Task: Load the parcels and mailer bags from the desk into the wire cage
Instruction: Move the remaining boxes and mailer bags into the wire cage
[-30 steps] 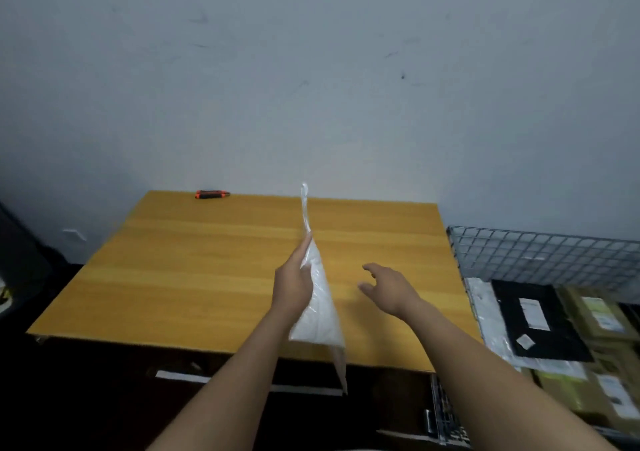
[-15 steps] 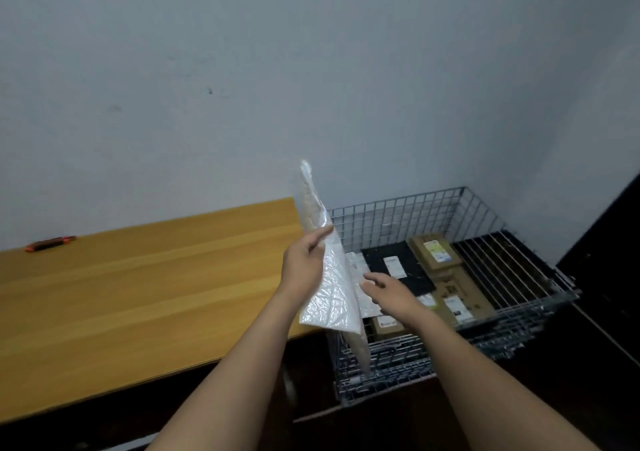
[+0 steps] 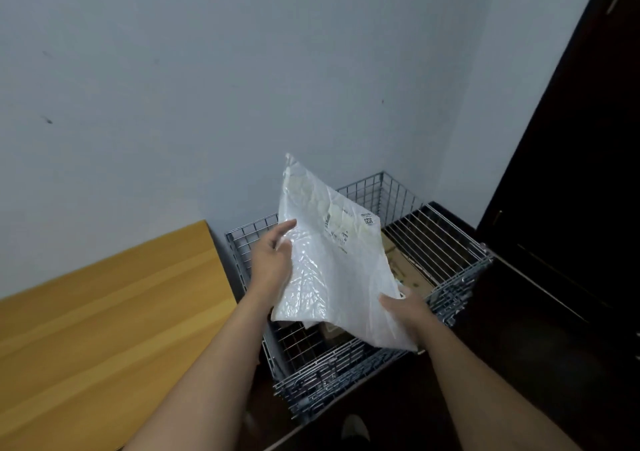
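A white plastic mailer bag (image 3: 334, 260) with a printed label is held tilted over the wire cage (image 3: 457, 277). My left hand (image 3: 272, 265) grips its left edge, fingers on the face of the bag. My right hand (image 3: 403, 307) holds its lower right edge from below. The bag hides most of the cage's inside. A brown cardboard parcel (image 3: 405, 267) shows in the cage to the right of the bag. The wooden desk (image 3: 104, 329) lies at the left.
The cage stands in the corner between the desk's right end and a dark door or cabinet (image 3: 571, 191) on the right. A grey wall is behind. A shoe tip (image 3: 355, 428) shows on the dark floor below the cage.
The view swung right from the desk to the cage. The bag went from edge-on in my left hand to flat over the cage, and my right hand took hold of its lower edge.
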